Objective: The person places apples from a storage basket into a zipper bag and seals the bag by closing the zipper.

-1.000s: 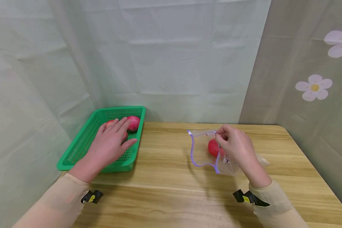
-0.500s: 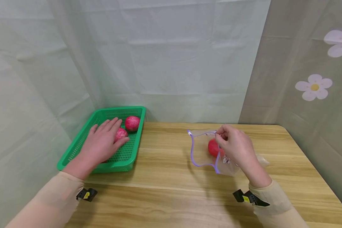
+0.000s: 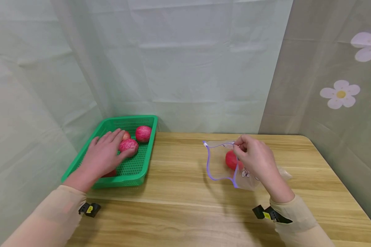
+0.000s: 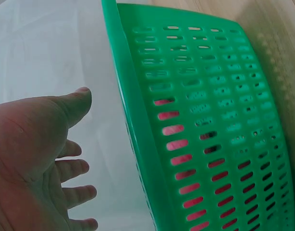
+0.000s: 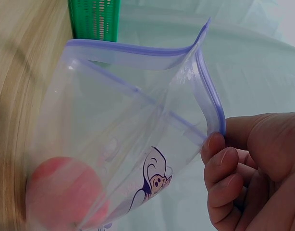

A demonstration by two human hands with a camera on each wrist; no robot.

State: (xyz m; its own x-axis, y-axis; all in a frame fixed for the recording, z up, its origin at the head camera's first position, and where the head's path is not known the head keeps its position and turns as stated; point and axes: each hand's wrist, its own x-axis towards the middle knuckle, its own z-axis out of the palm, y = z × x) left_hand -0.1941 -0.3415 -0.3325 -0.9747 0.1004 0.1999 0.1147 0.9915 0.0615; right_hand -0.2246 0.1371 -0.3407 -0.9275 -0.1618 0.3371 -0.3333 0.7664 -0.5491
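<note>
Cloth backdrop [image 3: 185, 68], pale: hung behind the counter and on its left. Counter [image 3: 185, 216], wood-grained: everything below is carried on it or held above it. Basket [image 3: 133, 180], green, slotted: stood at the far left, beneath the left hand; the fruit is presumably confined by its raised walls. Bag [image 3: 248, 181], clear, purple-edged: placed on the right, mouth facing left towards the basket. Its rim is lifted, apparently so that the limp film is prevented from closing.

Hands, two. Left hand [image 3: 103, 152]: spread over the left part of the basket, fingers extended, thumb set apart, nothing gripped; whether a fruit is touched by the thumb cannot be told. Right hand [image 3: 255, 154]: bag rim pinched between thumb and fingers.

Fruit, red, apple-like. One bagged fruit [image 3: 231, 160], resting low, by whose weight the bag is perhaps steadied. In the basket: far-right fruit [image 3: 143, 133], streaked middle fruit [image 3: 130, 148], another just beyond it, and near fruit [image 3: 110, 174], partly hidden.
</note>
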